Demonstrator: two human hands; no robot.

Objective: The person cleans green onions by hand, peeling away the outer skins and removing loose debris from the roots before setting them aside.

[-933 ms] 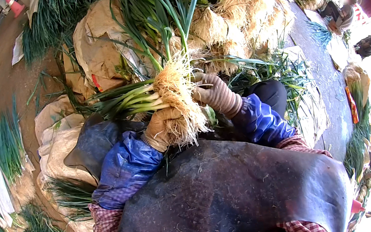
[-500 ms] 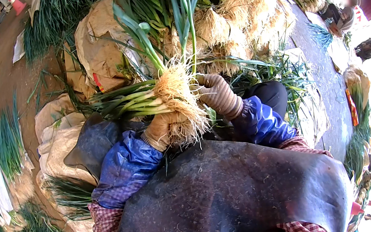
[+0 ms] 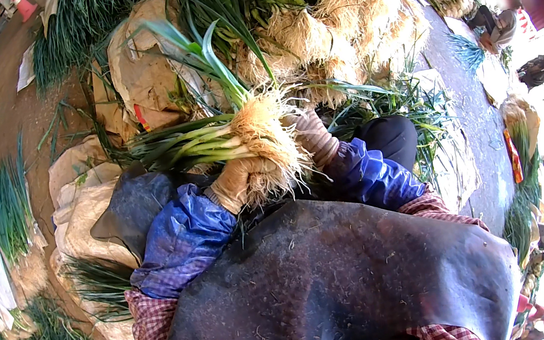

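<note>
A bunch of green onions (image 3: 200, 146) lies sideways in front of me, pale stems and bushy tan roots toward the right, green leaves toward the left. My left hand (image 3: 241, 178), in a tan work glove, is closed around its underside near the roots. One green onion stalk (image 3: 218, 61) leans up and left from the top of the bunch. Against the right side of the roots is my right hand (image 3: 311, 132), gloved too; the roots hide its fingers. A dark apron (image 3: 317, 277) covers my lap.
Beyond the bunch lies a big heap of green onions (image 3: 335, 32), roots facing right. A brown sack (image 3: 142, 48) rests left of it. Loose leaves (image 3: 405, 110) litter the right side. More bundles (image 3: 13, 218) lie far left. A person (image 3: 494, 24) is at far right.
My right hand has moved down and slightly nearer, behind the roots. The tall upright leaves above it are gone from there, and leaves now lean left over the bunch. My left hand keeps its hold.
</note>
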